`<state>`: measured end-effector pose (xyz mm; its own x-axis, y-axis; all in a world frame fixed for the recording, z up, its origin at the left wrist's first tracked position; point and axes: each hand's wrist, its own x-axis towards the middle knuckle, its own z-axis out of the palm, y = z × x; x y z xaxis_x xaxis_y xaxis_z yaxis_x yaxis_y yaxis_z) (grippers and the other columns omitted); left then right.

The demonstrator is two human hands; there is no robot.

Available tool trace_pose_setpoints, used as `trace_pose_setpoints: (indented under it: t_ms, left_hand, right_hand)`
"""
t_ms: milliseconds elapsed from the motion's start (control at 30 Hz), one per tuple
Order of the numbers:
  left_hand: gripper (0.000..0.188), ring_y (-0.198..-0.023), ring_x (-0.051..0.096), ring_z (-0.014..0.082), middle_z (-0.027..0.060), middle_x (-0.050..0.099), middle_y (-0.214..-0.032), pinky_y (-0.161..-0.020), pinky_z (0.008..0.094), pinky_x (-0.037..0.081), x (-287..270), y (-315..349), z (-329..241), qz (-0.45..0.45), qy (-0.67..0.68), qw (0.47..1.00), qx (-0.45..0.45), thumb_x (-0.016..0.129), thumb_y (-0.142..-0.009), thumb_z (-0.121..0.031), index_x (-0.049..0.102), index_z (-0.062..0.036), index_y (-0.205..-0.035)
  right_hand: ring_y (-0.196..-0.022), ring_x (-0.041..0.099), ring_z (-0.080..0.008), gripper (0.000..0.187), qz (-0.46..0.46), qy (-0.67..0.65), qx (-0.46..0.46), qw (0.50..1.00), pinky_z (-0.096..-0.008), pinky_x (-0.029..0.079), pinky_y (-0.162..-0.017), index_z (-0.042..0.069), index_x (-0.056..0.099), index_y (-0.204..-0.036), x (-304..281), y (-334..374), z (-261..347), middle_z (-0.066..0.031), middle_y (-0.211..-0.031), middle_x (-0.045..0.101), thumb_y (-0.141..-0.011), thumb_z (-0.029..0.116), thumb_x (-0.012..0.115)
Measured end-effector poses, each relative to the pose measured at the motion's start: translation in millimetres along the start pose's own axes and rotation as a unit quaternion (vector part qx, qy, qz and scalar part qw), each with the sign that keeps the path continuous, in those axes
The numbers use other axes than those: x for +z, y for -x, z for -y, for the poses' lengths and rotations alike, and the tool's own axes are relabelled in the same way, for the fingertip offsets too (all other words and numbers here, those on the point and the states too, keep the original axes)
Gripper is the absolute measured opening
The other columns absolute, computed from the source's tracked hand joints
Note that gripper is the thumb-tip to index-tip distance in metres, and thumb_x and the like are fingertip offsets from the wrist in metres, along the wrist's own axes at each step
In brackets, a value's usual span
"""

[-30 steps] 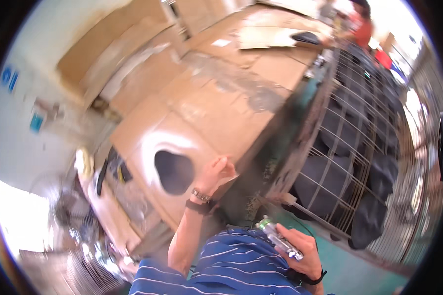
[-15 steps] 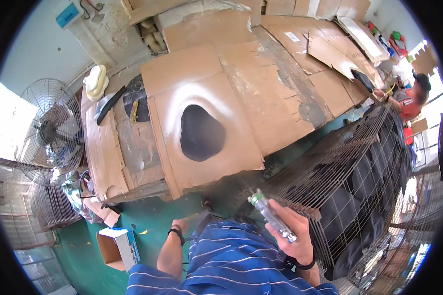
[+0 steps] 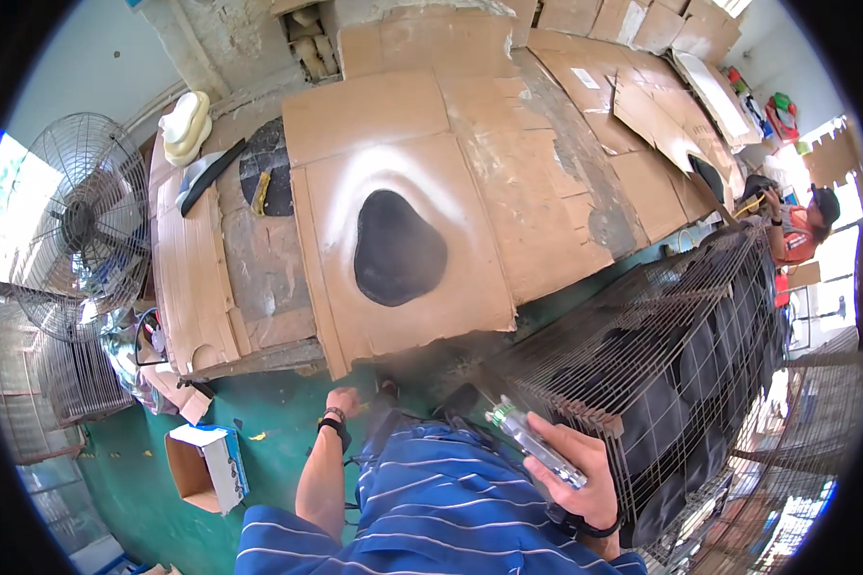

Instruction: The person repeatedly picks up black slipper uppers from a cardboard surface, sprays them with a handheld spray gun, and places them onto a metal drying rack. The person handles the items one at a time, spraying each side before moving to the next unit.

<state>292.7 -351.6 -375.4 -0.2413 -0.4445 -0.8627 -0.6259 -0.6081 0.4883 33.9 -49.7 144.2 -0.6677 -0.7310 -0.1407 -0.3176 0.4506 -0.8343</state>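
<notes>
My right hand (image 3: 585, 474) is wrapped round a silver, partly clear spray gun (image 3: 537, 443) with a green-ringed tip. The tip points up and left, towards the table's front edge. My left hand (image 3: 343, 402) hangs low in front of that edge, its fingers curled; whatever they hold, if anything, is too small to make out. A dark, rounded, pad-like piece (image 3: 399, 249) lies flat on a cardboard sheet (image 3: 470, 297), apart from both hands. White overspray (image 3: 384, 158) rings its far side.
A wire rack (image 3: 585, 374) of black pads stands close on my right. At left are a fan (image 3: 81, 220), stacked pale foam pieces (image 3: 185, 127) and a shoe-sole-like piece (image 3: 211, 177). An open carton (image 3: 206, 468) sits on the green floor. Another person (image 3: 801, 230) works at far right.
My left hand has moved up towards the table edge. My right hand keeps its hold on the spray gun. The view has shifted slightly, and the other person's hands have risen.
</notes>
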Motion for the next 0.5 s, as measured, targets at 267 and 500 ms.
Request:
trace_pose_setpoints:
  t_ms: [267,500]
  left_hand:
    - [0.031,-0.072,0.071,0.0221,0.0106,0.074,-0.087,-0.063,0.037,0.058,10.9,24.8,-22.3,-0.016,-0.049,0.998,-0.025,0.068,-0.092,-0.022,0.072,-0.0001,-0.114]
    - [0.022,-0.07,0.072,0.0202,0.0083,0.075,-0.086,-0.062,0.0364,0.059,-2.0,30.9,2.1,-0.013,-0.109,0.993,-0.046,0.066,-0.093,-0.026,0.075,-0.0083,-0.101]
  right_hand:
    - [-0.076,0.07,-0.0274,0.06,-0.123,0.028,-0.047,0.991,-0.0322,0.054,-0.068,-0.001,0.062,-0.137,0.0,-13.0,-9.5,-0.017,-0.095,0.072,-0.079,-0.005,0.078]
    - [-0.075,0.07,-0.0267,0.055,-0.047,0.013,0.012,0.999,-0.0322,0.054,-0.069,-0.001,0.065,-0.133,-11.8,11.1,-20.5,-0.0167,-0.092,0.071,-0.08,-0.003,0.078]
